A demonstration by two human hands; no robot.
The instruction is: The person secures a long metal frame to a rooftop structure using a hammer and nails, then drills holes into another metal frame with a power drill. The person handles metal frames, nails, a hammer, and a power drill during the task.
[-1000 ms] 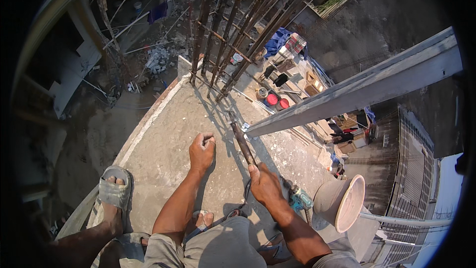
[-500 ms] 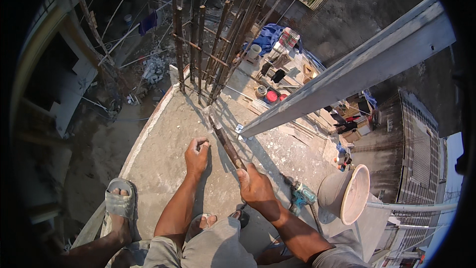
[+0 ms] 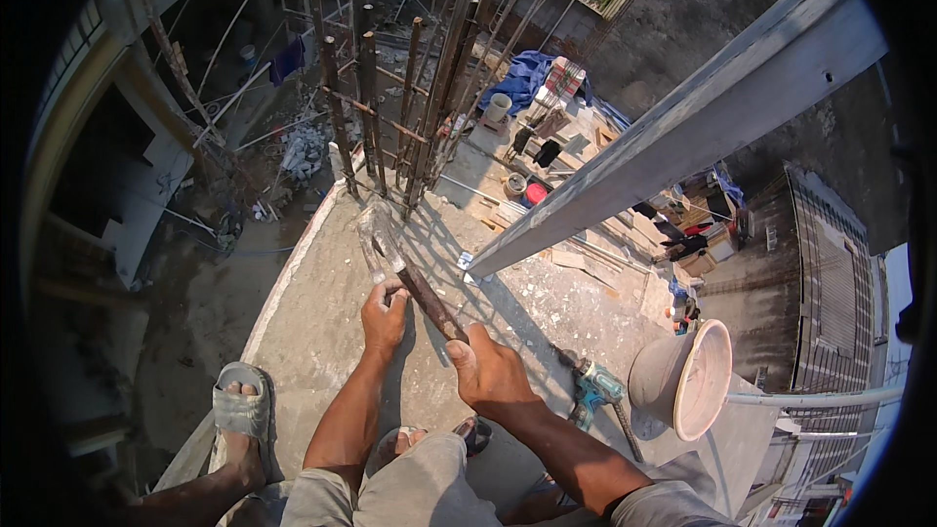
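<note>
My right hand is closed round the dark wooden handle of a hammer, which slants up and to the left. Its worn, pale-coated head lies just beyond the fingertips of my left hand. Those fingers are pinched together close to the dusty concrete surface; whatever they hold, if anything, is too small to make out. Whether the hammer touches the fingers or the concrete is unclear. To the right of my right hand lies a teal cordless drill.
A pale bucket stands beside the drill. Upright rusty rebar rises ahead, and a long grey beam slants up to the right. The slab's left edge drops to lower ground. A sandalled foot is at left.
The hammer head has shifted left and shows larger near my left fingertips. My right hand has moved slightly left and down; my left hand remains pinched in nearly the same place.
</note>
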